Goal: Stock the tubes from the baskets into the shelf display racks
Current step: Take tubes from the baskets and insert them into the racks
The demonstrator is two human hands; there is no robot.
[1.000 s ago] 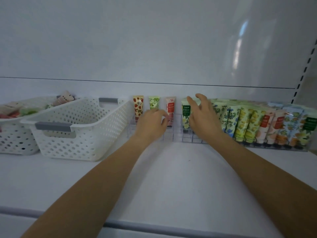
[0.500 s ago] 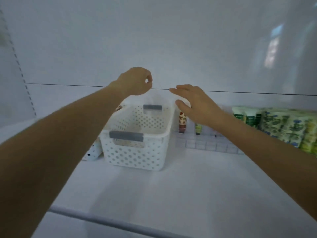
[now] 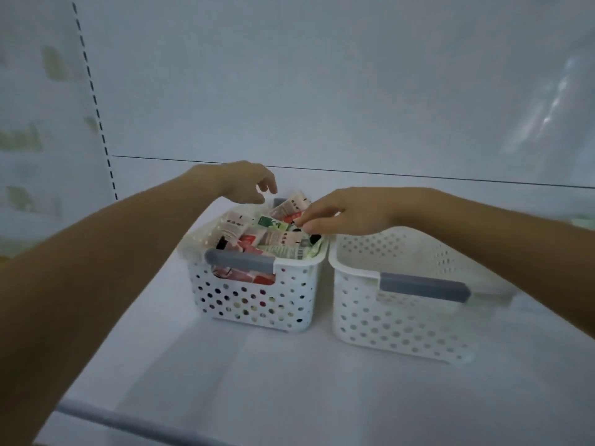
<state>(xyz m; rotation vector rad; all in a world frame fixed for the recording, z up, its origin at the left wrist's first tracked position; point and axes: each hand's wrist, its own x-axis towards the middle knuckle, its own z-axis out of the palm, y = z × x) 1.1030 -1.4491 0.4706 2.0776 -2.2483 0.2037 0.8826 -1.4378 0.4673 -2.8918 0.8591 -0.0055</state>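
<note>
right hand (image 3: 349, 214) at tubes (image 3: 279, 238): grip unclear | right basket (image 3: 399, 320): interior partly hidden

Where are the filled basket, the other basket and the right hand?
filled basket (image 3: 257, 304): head view, its front wall.
other basket (image 3: 396, 326): head view, its front wall.
right hand (image 3: 351, 215): head view, back of hand.

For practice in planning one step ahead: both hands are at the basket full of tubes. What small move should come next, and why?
Probably close the right hand on the top tube under its fingertips and lift it out. The full basket is heaped, and the left hand hovers above it, holding nothing.
</note>
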